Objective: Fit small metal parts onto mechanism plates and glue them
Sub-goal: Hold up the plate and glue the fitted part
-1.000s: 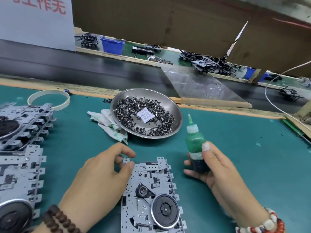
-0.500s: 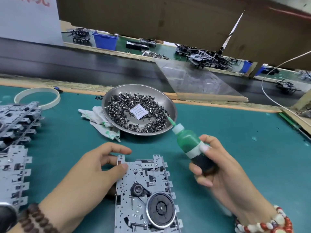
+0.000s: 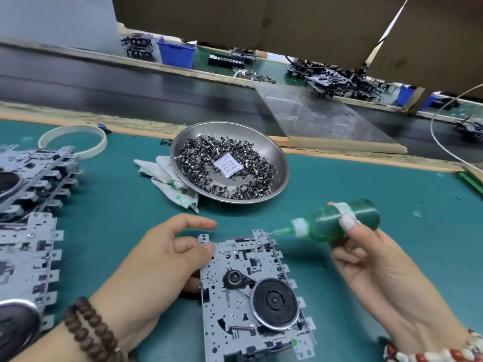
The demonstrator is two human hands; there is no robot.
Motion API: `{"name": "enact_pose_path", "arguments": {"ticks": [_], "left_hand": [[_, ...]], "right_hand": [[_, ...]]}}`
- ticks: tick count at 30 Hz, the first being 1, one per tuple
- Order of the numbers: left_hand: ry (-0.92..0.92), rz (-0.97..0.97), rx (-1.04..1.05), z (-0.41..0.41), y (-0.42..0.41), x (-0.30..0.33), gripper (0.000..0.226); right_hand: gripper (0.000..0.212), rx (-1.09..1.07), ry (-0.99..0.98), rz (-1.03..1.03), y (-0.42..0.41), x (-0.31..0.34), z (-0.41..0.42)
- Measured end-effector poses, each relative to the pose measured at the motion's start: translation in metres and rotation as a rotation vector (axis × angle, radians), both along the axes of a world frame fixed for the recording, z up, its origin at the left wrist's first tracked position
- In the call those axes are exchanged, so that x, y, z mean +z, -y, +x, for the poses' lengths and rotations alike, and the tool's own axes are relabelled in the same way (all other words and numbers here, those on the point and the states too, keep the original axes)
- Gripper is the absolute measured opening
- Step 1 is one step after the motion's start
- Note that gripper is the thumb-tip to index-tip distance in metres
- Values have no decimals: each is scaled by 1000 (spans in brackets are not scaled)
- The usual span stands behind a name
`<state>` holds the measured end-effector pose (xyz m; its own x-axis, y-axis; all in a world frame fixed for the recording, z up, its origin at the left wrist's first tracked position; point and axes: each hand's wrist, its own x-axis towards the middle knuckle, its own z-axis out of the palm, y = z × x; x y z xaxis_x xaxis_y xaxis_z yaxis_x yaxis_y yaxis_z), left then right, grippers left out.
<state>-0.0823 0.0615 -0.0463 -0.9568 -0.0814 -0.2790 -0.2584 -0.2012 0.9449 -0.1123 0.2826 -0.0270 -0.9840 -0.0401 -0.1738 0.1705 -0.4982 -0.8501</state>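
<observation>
A grey metal mechanism plate (image 3: 251, 296) with a black round wheel lies on the green mat in front of me. My left hand (image 3: 156, 262) grips its upper left edge, thumb on top, index finger stretched out above it. My right hand (image 3: 371, 262) holds a green glue bottle (image 3: 337, 224) tipped sideways, its green nozzle touching the plate's top right corner. A steel bowl (image 3: 277, 152) behind the plate holds many small dark metal parts (image 3: 198, 158) and a white sachet.
Stacked mechanism plates (image 3: 31, 231) fill the left side of the mat. A white cloth (image 3: 167, 178) lies beside the bowl, a white ring (image 3: 73, 138) at the back left. A dark conveyor belt (image 3: 130, 87) runs behind the mat, with a clear sheet (image 3: 318, 118) leaning over it.
My right hand has tipped the glue bottle from upright to nearly horizontal and brought its nozzle down to the plate's top right corner. My left hand stays on the plate.
</observation>
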Motion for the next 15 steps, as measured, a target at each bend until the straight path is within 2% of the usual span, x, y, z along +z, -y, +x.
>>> {"name": "enact_pose_path", "arguments": {"ticks": [2, 4, 10, 12, 15], "left_hand": [[2, 6, 2, 0, 0, 0, 20], [0, 11, 4, -1, -1, 1, 20], [-21, 13, -6, -1, -2, -3, 20], [-28, 9, -11, -1, -2, -4, 19], [-29, 3, -12, -2, -1, -5, 18]], "right_hand": [[35, -11, 8, -29, 0, 0, -1], [32, -13, -2, -8, 3, 1, 1], [8, -114, -161, 263, 10, 5, 9], [14, -142, -241, 324, 10, 5, 11], [43, -191, -343, 436, 11, 4, 13]]}}
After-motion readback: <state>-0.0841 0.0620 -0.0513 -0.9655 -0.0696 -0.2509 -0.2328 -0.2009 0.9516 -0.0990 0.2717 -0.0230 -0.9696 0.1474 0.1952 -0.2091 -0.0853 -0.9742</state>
